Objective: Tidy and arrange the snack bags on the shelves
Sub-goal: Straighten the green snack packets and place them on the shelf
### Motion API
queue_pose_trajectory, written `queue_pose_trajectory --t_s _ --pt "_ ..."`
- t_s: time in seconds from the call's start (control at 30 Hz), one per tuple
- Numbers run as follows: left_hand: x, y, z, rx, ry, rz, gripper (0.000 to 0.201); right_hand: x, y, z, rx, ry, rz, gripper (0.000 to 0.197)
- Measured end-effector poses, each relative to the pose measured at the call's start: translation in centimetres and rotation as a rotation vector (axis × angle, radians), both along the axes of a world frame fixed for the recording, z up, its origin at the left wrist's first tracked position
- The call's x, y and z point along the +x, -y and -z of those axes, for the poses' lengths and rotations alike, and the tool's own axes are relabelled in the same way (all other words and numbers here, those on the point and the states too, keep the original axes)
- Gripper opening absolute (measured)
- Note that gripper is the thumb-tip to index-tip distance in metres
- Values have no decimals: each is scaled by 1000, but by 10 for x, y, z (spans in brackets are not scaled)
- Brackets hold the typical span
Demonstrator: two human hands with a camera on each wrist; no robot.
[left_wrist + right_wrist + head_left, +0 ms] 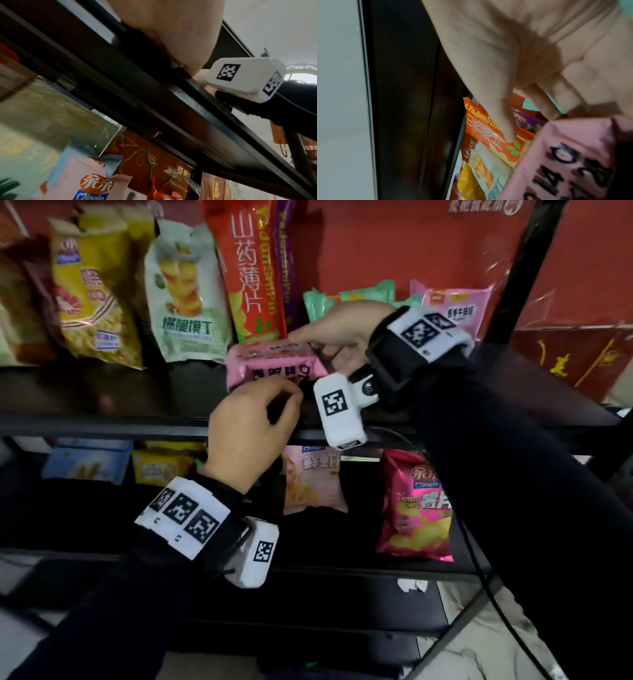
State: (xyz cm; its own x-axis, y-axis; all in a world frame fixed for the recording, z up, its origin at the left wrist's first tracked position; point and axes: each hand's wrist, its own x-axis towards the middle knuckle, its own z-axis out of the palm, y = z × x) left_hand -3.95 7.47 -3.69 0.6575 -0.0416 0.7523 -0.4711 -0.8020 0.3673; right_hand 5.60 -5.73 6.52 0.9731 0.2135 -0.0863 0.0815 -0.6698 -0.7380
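Gripping pink bag [274, 363], seemingly both hands.

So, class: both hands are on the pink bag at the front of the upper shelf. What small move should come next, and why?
Probably tip the pink bag upright and slide it back beside the orange bag. It lies flat at the shelf edge, held by the left hand and right hand, while its neighbours stand.
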Motion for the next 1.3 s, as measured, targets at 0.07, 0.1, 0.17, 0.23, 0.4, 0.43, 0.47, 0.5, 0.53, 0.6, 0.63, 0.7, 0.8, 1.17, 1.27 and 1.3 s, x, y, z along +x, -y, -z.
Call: queue_pose_trajectory --t_s 0.07,0.1,0.17,0.23,0.4,0.43,0.47,0.5,0.53,0.6,0.63,0.7,0.8,1.17,1.27,1.3 --pt "-1 -3 3 2 18 8 16 6 -5 1 -129 50 5 44" --pt "-1 -3 4 1 25 10 16 9 -6 1 -189 71 -4 47" --pt "-2 -1 5 -3 34 -4 16 12 -7 1 -243 59 -27 48" --pt "-2 0 7 -1 47 -24 15 11 -5 4 -134 -69 -52 41" --pt "0 1 9 -62 78 -10 17 -5 33 -3 282 73 -5 27" --pt "1 3 7 -95 84 -7 20 -10 49 -9 391 94 2 27" --pt "1 7 4 -128 93 0 22 -14 67 -17 497 106 -5 33" --pt "2 11 2 -157 101 11 23 -19 87 -25 592 119 -20 41" --pt "3 17 -1 -177 106 22 23 -23 107 -31 671 149 -36 44" --pt "6 30 -3 -186 111 33 23 -29 141 -36 792 246 -47 27" --pt "8 37 -4 -177 115 29 23 -29 154 -36 841 305 -12 15" --pt "10 48 -3 -119 134 -2 19 -21 176 -29 970 369 111 6" --pt "13 57 1 -1 188 -74 17 1 199 -12 1122 323 214 16" --pt "19 52 8 120 212 -70 26 48 214 6 40 -122 378 23" --pt "18 50 9 121 210 -65 26 52 215 8 46 -107 333 16" --pt "18 50 9 120 210 -58 27 53 218 10 87 -78 329 12"
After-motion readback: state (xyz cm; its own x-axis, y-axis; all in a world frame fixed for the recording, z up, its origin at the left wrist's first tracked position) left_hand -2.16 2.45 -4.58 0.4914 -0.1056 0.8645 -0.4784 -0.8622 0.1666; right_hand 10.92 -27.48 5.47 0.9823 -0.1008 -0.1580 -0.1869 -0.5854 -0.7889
